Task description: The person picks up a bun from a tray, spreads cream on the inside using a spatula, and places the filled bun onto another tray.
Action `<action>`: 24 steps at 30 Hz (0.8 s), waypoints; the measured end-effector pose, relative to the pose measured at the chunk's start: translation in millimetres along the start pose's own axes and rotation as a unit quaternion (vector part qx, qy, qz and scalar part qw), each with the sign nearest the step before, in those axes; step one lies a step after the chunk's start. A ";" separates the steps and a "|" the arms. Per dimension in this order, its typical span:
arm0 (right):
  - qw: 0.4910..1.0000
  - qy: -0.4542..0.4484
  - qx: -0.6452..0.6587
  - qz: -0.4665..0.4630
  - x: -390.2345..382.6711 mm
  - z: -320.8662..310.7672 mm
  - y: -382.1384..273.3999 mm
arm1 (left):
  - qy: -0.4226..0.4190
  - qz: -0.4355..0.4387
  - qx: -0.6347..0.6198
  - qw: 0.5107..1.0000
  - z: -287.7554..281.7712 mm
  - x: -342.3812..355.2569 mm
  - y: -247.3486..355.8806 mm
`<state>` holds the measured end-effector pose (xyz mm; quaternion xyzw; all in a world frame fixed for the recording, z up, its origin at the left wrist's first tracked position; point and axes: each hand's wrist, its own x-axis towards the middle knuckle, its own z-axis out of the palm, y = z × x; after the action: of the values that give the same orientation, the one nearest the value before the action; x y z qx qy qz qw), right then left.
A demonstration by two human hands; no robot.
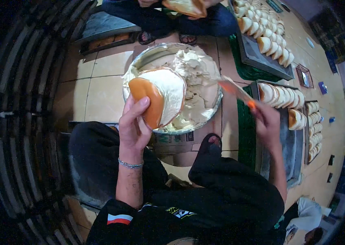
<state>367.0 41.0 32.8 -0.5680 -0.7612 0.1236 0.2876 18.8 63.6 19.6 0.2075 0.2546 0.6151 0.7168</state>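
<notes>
A round, brown-crusted bread bun (146,100) rests in my left hand (133,124), thumb on its crust and fingers beneath. Pale cream coats the bun's open inner face. Under it, on the floor, stands a wide round metal basin (220,107) with thick whipped cream (195,67) heaped mostly toward its right side. My right hand (267,124), to the right of the basin, is closed around the orange handle of a spreading spatula (236,91). The spatula is blurred, and its cream-smeared blade points toward the basin's right rim.
Dark trays (258,53) with rows of filled buns (278,96) line the right side. Across the basin, a seated person holds bread (186,7). Dark slatted racks (25,122) rise at left. Another metal tray (109,25) sits at upper left. Another person (307,216) appears at lower right.
</notes>
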 end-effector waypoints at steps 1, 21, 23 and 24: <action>0.997 0.022 -0.009 -0.073 29.4 -7.1 -27.3 | 0.006 -0.010 0.012 1.000 2.3 -1.3 1.8; 0.929 -0.050 -0.160 -0.329 48.2 33.8 -99.9 | 0.119 0.030 -0.116 0.986 1.4 0.2 15.3; 0.936 -0.048 -0.134 -0.321 36.8 46.5 -100.2 | 0.125 0.035 -0.134 0.982 -4.8 1.9 14.6; 0.940 -0.055 -0.105 -0.319 32.2 50.2 -97.5 | 0.125 0.031 -0.136 0.982 -6.3 2.0 13.8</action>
<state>254.5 46.5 52.2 -0.3143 -0.9259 -0.0244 0.2081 4.4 67.6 22.9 0.0369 0.2497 0.6874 0.6810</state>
